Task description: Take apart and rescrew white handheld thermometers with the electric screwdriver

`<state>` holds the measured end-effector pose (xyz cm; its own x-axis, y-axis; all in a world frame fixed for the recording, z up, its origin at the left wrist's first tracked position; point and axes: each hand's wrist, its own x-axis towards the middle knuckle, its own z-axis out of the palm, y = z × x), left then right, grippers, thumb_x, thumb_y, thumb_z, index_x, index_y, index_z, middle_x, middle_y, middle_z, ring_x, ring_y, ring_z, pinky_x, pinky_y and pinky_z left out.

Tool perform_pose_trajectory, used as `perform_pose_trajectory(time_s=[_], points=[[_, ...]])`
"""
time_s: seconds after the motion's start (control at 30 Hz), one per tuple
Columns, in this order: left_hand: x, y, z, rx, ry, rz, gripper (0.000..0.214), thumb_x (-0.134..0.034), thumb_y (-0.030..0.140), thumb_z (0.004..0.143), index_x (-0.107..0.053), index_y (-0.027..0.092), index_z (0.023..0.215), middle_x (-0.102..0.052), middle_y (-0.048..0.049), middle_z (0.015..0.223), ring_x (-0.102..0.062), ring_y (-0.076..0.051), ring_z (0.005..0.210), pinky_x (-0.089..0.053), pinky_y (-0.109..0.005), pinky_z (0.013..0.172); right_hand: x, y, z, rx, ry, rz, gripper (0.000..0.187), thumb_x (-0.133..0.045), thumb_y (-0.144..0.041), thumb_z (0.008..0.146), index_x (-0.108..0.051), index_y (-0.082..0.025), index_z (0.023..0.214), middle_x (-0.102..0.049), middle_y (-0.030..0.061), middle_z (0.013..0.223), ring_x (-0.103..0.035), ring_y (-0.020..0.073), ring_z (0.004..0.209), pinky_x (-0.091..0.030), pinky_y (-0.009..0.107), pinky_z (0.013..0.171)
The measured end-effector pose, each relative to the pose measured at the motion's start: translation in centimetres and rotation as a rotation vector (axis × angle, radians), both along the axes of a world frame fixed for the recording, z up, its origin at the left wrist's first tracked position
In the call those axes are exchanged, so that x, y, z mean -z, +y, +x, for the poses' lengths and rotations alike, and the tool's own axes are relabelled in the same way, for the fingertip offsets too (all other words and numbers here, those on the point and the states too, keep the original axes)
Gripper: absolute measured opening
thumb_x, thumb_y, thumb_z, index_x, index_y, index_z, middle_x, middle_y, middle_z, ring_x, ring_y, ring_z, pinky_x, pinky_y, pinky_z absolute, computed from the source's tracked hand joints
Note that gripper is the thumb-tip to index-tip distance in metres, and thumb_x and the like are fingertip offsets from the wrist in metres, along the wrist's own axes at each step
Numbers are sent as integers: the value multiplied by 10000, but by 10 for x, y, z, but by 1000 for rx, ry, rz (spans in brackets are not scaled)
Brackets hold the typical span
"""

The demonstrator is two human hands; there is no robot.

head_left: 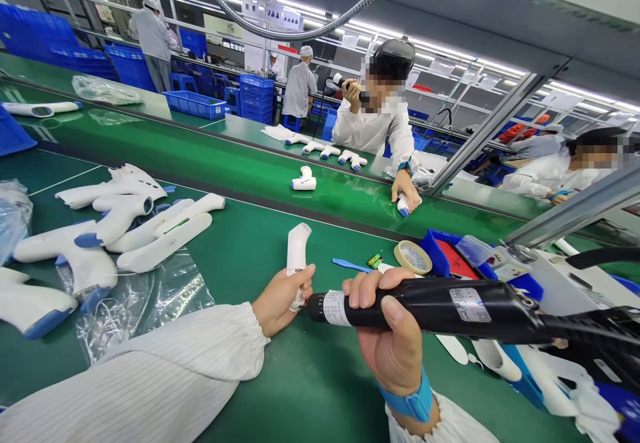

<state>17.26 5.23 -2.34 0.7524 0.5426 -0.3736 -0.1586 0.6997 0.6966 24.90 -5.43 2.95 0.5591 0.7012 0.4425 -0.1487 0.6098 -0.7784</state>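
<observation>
A black power tool (pixel 430 306) is clasped across the right hand (pixel 391 330), fingers curled over, wrist beneath. Beside its nose, a white casing (pixel 297 248) is gripped at its lower end by the left hand (pixel 281 300) and held upright.

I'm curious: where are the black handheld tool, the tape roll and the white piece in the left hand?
Black handheld tool (pixel 432 304): head view, on its dark body.
Tape roll (pixel 399 258): head view, on its left rim.
White piece (pixel 297 250): head view, on its upper part.
</observation>
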Motion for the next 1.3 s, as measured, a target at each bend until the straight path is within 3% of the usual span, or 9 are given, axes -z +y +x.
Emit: perform_pose_trajectory(time_s=[0.17,0.33,0.47,0.7,0.9,1.3], points=[[0,0,0,-8,-5,-5,346,-716,312,646,-411,165,571,-402,84,431,-339,-32,391,-260,-170,394,1,1,-3,16,-3,13,232,-541,-271,776,-453,-280,990,-511,-64,619,-458,120,575,-407,330,652],[-1,0,1,-20,-7,-10,359,-722,308,639,-399,165,572,-401,86,433,-337,-27,385,-248,-175,395,0,3,-4,14,-12,13,119,-553,-253,756,-464,-251,835,-505,-62,621,-459,115,574,-403,323,642],[-2,0,0,-19,-8,-12,363,-723,302,638,-393,166,572,-394,88,433,-334,-25,384,-244,-174,394,0,3,-4,14,-2,13,114,-549,-248,755,-458,-251,824,-506,-63,624,-461,114,576,-401,322,644],[-1,0,0,-11,-17,-10,350,-701,312,659,-393,168,575,-377,89,441,-331,-27,385,-238,-176,393,2,3,-5,62,2,-12,252,-547,-288,765,-452,-290,998,-495,-68,595,-450,126,551,-404,333,631],[1,0,0,-19,-28,-5,331,-701,321,655,-418,161,591,-391,83,448,-335,-27,393,-239,-175,395,3,4,-3,44,10,7,122,-550,-264,751,-475,-256,847,-497,-65,606,-455,111,557,-404,316,629],[1,0,1,-31,-26,-6,328,-709,315,648,-426,160,585,-386,83,447,-338,-28,389,-243,-174,388,5,4,-3,38,9,15,123,-556,-263,742,-451,-251,805,-492,-66,609,-454,114,562,-401,320,632]])
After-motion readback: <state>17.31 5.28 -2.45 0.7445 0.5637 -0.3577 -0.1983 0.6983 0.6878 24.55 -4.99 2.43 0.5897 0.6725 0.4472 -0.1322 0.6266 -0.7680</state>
